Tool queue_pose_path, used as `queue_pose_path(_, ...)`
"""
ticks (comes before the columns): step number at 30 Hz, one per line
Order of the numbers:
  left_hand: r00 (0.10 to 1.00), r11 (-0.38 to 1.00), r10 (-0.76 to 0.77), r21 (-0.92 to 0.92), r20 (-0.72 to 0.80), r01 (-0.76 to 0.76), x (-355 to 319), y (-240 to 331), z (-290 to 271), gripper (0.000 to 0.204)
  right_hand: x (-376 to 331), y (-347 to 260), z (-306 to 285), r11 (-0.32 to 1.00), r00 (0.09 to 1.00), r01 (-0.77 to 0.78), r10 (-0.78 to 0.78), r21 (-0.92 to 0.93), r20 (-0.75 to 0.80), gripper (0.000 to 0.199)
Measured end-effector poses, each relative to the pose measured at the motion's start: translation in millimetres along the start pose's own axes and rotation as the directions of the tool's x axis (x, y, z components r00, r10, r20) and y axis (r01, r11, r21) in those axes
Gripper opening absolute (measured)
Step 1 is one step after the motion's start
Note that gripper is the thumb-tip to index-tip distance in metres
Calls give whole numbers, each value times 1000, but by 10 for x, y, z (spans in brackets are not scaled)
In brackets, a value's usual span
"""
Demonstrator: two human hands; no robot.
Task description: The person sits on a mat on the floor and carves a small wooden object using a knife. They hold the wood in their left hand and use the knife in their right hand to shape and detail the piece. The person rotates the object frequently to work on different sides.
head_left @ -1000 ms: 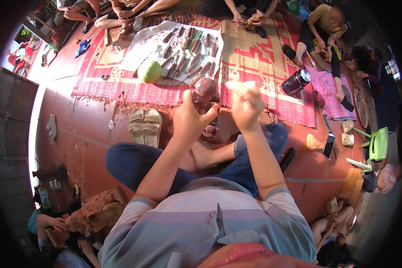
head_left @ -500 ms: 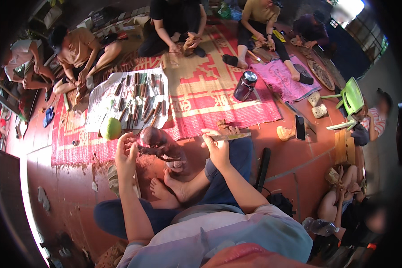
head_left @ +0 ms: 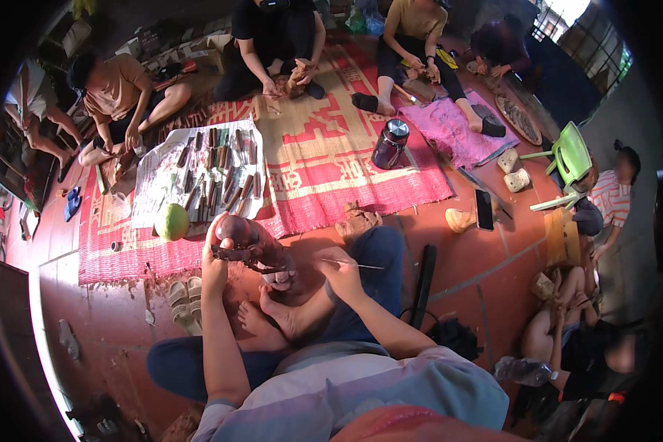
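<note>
I sit cross-legged on a tiled floor. My left hand [head_left: 215, 259] grips a dark reddish-brown carved wooden figure [head_left: 249, 241] with a rounded top, held upright above my bare feet [head_left: 276, 318]. My right hand [head_left: 337, 265] holds a thin carving tool [head_left: 361, 265] whose slim shaft points right, away from the figure. The two hands are a short way apart, with the figure between them.
A red patterned mat [head_left: 324, 155] lies ahead, with a white cloth [head_left: 155, 184] bearing several carving tools and a green round fruit [head_left: 172, 221]. A dark flask [head_left: 389, 143] stands on the mat. Sandals [head_left: 184, 300] lie at my left. Several people sit around working.
My view has swung left and the hands have dropped lower. The left hand now holds the figure upright by my feet, and the right hand has drawn back from it with the tool.
</note>
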State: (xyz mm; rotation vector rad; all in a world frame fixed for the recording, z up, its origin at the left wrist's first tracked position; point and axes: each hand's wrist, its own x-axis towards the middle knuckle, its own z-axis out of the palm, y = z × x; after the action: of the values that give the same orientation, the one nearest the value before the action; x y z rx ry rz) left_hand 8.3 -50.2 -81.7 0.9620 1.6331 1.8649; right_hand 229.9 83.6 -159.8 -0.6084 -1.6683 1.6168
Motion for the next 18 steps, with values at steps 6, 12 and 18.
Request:
queue_pose_path(6, 950, 998, -15, -56, -311, -3, 14, -27, -106, 31, -71, -49, 120, 988, 991, -123, 119, 93, 56, 15)
queue_pose_path(12, 826, 949, 39, -238, -562, -206, -118, 193, -575, 5, -154, -33, 162, 936, 963, -252, 217, 247, 160, 16)
queue_pose_path(18, 772, 954, 288, 243, -567, -177, -622, 1090, -686, 22, -184, -98, 174, 971, 959, -213, 187, 105, 213, 13)
